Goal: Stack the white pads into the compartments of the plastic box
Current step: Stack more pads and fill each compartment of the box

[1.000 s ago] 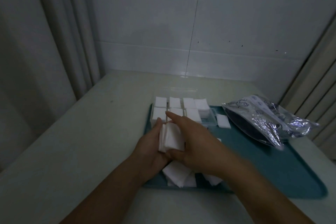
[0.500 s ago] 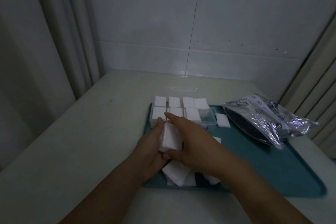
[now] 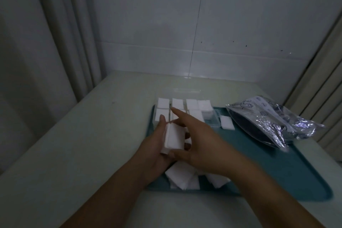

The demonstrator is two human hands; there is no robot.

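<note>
Head view, read left to right: the table (image 3: 77, 144) is bare on its left side, and a teal tray (image 3: 277, 163) occupies the centre and right. The left hand (image 3: 157, 146) is seen curled round a held stack (image 3: 174, 138) of white pads, thumb up along its left face. The right hand (image 3: 199, 140) is laid against the right face of that stack, thumb under it and forefinger stretched forward; a pinch is suggested, but the hidden fingers cannot be judged. Beyond the hands, at the tray's far left corner, the box (image 3: 215, 125) is seen with most compartments filled with pads; its right end appears partly unfilled. Loose pads (image 3: 185, 177) lie under the wrists, one pad (image 3: 227, 122) lies just right of the box, and a foil bag (image 3: 273, 122) rests at far right.

For this step, the stack should be squared between both palms before transfer. It should then be lowered level into an unfilled compartment, edges aligned with the dividers. Soft pads are likely to fan out if released early.
</note>
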